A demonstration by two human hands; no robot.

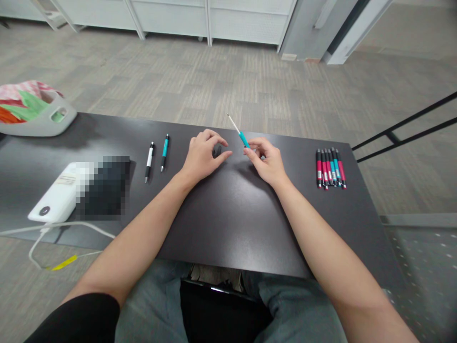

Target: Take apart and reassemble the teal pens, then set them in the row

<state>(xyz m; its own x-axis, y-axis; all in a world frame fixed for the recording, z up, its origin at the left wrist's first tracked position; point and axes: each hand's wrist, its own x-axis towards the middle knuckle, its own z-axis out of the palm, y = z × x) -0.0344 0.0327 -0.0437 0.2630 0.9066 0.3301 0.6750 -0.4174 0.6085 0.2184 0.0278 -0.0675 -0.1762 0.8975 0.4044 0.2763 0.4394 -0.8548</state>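
Observation:
My right hand (pixel 267 161) pinches a turquoise pen barrel (pixel 244 139) between thumb and fingertips. From the barrel's upper end a thin white refill (pixel 233 123) sticks out bare, tilted up and to the left. My left hand (pixel 203 155) is just left of it, thumb and index finger apart and pointing toward the pen. A small black piece (pixel 216 151), which looks like a pen's grip, shows inside the curled left fingers; most of it is hidden. Left of that hand, a white pen (pixel 149 163) and a turquoise pen (pixel 164 153) lie side by side on the dark table (pixel 228 214).
Several red and turquoise pens (pixel 330 167) lie in a row at the table's right. At left are a white power bank (pixel 57 193) with a white cable (pixel 93 227), a blurred dark flat object (pixel 107 188) and a white basket (pixel 66 114) with colourful packages.

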